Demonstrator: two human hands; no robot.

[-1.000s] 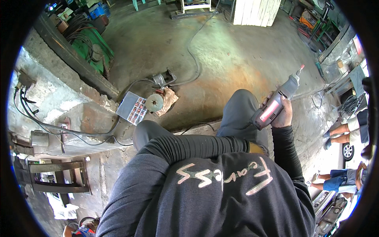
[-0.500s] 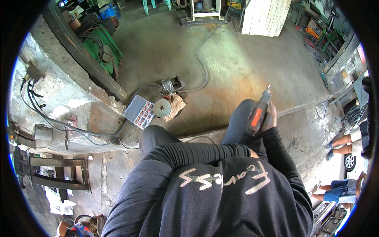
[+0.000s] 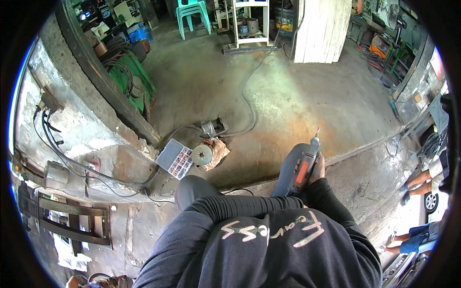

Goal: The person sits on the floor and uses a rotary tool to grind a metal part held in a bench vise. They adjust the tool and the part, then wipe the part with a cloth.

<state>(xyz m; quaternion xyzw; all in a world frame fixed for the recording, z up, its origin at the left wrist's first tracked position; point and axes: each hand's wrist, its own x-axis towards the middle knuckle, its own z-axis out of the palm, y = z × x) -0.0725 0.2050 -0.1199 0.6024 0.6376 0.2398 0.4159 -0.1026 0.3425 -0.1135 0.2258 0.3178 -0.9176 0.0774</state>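
Observation:
My right hand (image 3: 318, 169) is wrapped round the body of a grey rotary tool (image 3: 307, 165) with an orange-red stripe. The tool points up and away over my right knee, a thin bit (image 3: 317, 131) at its tip. My left forearm (image 3: 249, 203) lies across my lap toward the tool's lower end. My left hand is almost wholly hidden behind the sleeve and shirt, so its fingers do not show.
By my left knee lie an open compartment box (image 3: 174, 158) of small parts, a round grey disc (image 3: 201, 155), crumpled brown paper (image 3: 218, 154) and a metal clamp-like piece (image 3: 214, 127). A cable (image 3: 250, 103) crosses the floor. Green stools (image 3: 193, 15) stand far off.
The view has tilted up, so the scene sits lower. My right hand has turned the tool a little more upright, its tip swinging left. My left arm still lies across my lap.

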